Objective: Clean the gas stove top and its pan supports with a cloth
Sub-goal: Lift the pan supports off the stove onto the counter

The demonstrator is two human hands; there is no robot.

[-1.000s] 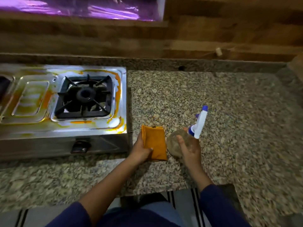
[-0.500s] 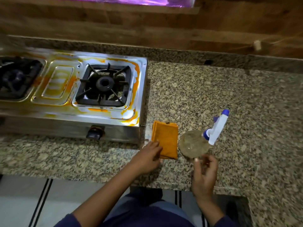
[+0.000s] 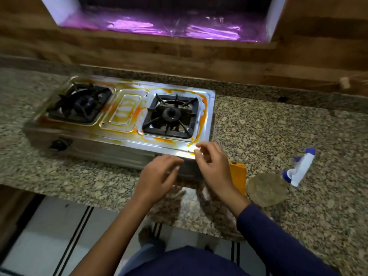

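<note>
On the speckled granite worktop [image 3: 278,126], the gas stove [image 3: 139,145] is smeared orange across its steel top and round both black pan supports [image 3: 171,116]; wiping looks unstarted. The left hand [image 3: 157,176] and right hand [image 3: 213,166] hover empty at its front right corner, fingers loosely apart. The orange cloth [image 3: 238,176] lies just to their right, beside a spray bottle [image 3: 280,180], below a wood-panelled wall [image 3: 199,56].

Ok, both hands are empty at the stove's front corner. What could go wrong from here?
1. The orange cloth lies unheld on the counter beside the right hand; bare fingers could smear the orange residue on the stove top.
2. The right pan support is ringed by that residue; lifting it may drag grime around.
3. The spray bottle sits close by the right forearm and could get knocked.
</note>
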